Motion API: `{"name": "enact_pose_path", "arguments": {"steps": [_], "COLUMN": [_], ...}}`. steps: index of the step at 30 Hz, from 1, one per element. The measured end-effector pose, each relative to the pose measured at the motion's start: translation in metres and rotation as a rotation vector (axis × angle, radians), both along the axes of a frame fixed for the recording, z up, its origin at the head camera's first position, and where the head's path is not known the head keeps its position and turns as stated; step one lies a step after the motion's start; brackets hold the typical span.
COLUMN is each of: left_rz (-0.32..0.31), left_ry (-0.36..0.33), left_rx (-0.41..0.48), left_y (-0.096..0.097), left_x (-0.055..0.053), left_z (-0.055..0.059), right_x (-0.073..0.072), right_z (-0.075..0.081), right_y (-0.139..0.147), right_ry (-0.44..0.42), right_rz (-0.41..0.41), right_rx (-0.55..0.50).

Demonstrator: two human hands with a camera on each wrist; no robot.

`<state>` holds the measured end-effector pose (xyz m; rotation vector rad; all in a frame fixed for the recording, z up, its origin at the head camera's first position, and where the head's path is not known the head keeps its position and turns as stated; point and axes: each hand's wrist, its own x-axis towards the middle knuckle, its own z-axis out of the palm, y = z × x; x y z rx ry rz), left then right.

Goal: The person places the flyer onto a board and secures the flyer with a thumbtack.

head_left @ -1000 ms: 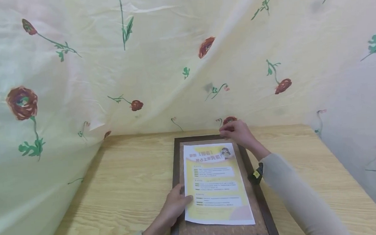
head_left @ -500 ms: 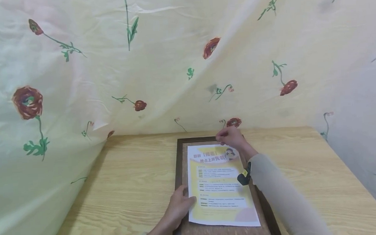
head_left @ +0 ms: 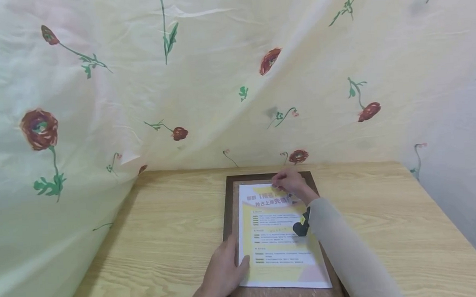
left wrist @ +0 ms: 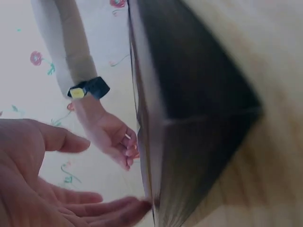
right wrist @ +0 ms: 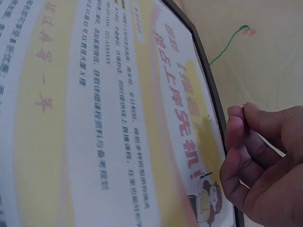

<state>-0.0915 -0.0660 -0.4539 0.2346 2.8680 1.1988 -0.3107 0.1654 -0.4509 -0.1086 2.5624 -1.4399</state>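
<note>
A yellow and white printed poster (head_left: 285, 271) lies on a cork board (head_left: 278, 293) with a dark brown frame (head_left: 226, 212). My left hand (head_left: 224, 272) is at the board's left edge, fingers extended and thumb over the poster's margin. In the left wrist view its fingertips (left wrist: 142, 207) meet the board's edge, with the thumb spread away. At the poster's top edge, my right hand (head_left: 290, 181) has thumb and forefinger pinched together. In the right wrist view a tiny dark tip (right wrist: 245, 107) shows between them; the rest is hidden, and I cannot tell what it is.
The board rests on a light wood-grain table (head_left: 165, 233). A pale cloth (head_left: 202, 78) printed with red flowers hangs behind the table and along both sides. A black and yellow device (head_left: 302, 226) is worn on the right wrist.
My right hand has moved down and left, from above the board's top edge to the poster's top edge. The left hand stays at the board's left side. The head view has shifted slightly.
</note>
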Motion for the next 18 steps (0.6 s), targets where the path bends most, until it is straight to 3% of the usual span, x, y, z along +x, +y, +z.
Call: {"name": "enact_pose_path", "arguments": {"steps": [3,6,11,13,18], "left_rz": [-0.032,-0.112,-0.237,-0.271,-0.321], "left_ry": [-0.001,-0.082,-0.21,-0.205,-0.119], "left_rx": [-0.162,-0.261,-0.268,-0.286,-0.395], "left_y": [0.0,-0.001,-0.004,-0.005,-0.006], "left_x": [0.007,0.013,0.02,0.021,0.022], "left_z": [-0.003,-0.008,-0.017,-0.02,-0.025], "right_x": [-0.001,0.0,-0.001,-0.002,-0.004], "right_z": [-0.002,-0.003,-0.006,-0.008,-0.01], "right_y": [-0.003,-0.005,-0.006,-0.007,-0.011], "right_ry": [-0.01,-0.026,-0.073,-0.103,-0.125], "right_rz": [0.006,0.003,-0.01,-0.028,-0.053], "right_rx": [0.013,0.015,0.018,0.003,-0.004]}}
